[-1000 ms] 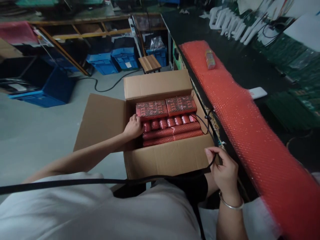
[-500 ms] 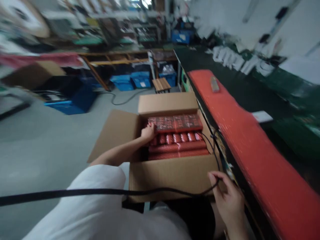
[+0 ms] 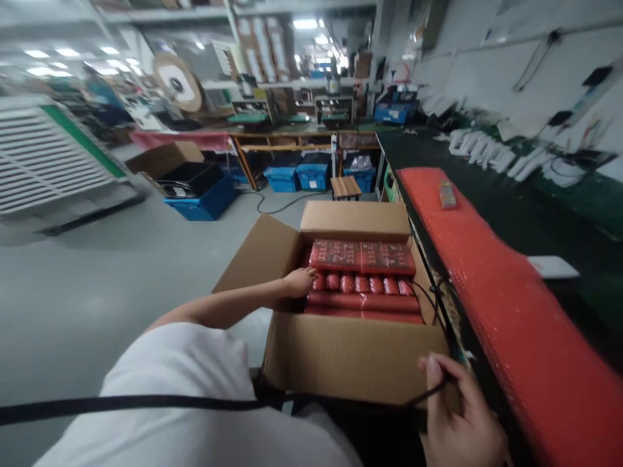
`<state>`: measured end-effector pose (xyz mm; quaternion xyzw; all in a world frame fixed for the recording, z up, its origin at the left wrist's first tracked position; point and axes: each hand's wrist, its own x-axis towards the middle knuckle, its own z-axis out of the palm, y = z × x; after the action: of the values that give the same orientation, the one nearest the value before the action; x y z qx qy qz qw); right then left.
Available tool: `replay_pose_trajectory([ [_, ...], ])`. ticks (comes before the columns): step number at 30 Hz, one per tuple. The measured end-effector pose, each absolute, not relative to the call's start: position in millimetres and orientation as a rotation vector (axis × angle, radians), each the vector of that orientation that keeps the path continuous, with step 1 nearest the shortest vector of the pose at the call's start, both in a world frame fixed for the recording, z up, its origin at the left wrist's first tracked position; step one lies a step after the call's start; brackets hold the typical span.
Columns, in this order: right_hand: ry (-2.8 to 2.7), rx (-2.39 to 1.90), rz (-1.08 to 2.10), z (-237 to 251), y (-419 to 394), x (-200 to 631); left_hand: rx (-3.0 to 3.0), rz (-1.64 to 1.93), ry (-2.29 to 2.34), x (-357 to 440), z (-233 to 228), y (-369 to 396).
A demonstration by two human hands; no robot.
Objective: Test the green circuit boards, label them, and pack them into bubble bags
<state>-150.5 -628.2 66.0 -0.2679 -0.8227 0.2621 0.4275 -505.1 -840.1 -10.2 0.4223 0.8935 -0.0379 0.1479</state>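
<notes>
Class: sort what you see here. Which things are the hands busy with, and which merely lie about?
In hand: left hand on red packs in cardboard box; right hand pinching black cable.
Lying about: blue crates, wooden stool, red bubble wrap.

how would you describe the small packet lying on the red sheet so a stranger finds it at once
Start at the long red bubble-wrap sheet running along the dark bench to the right of the open cardboard box. Near its far end lies one small wrapped packet, alone on the sheet, unlike the many red packs inside the box.
</notes>
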Motion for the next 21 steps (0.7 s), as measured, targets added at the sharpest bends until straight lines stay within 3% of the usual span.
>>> replay_pose_trajectory([
  [8, -2.066, -0.703, 0.77, 68, -637, -140, 1.308, -0.318, 2.459, -516, -35, -846],
  [21, -2.075, -0.634, 0.787, 68, -641, -138, 1.447, -0.441, 2.364, -502, -31, -802],
])
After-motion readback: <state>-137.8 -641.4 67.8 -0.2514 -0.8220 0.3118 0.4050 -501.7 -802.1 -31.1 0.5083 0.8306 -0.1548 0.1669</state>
